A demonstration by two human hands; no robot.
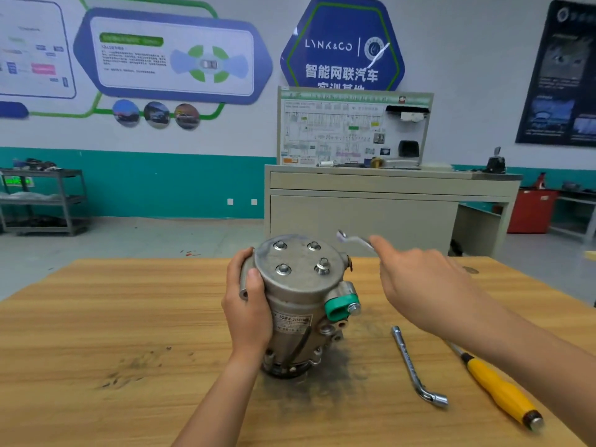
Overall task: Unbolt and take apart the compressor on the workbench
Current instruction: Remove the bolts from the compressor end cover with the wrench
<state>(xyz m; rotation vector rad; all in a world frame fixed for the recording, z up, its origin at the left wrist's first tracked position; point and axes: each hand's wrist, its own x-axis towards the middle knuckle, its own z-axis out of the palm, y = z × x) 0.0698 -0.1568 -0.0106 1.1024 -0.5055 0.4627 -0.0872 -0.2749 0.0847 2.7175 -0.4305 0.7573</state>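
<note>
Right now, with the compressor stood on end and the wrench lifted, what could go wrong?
The compressor stands on end, steadied only by the left hand; turning force could twist or tip it. The slim wrench in the right hand may slip off a bolt. The socket wrench lies close to that forearm and could be knocked.
</note>
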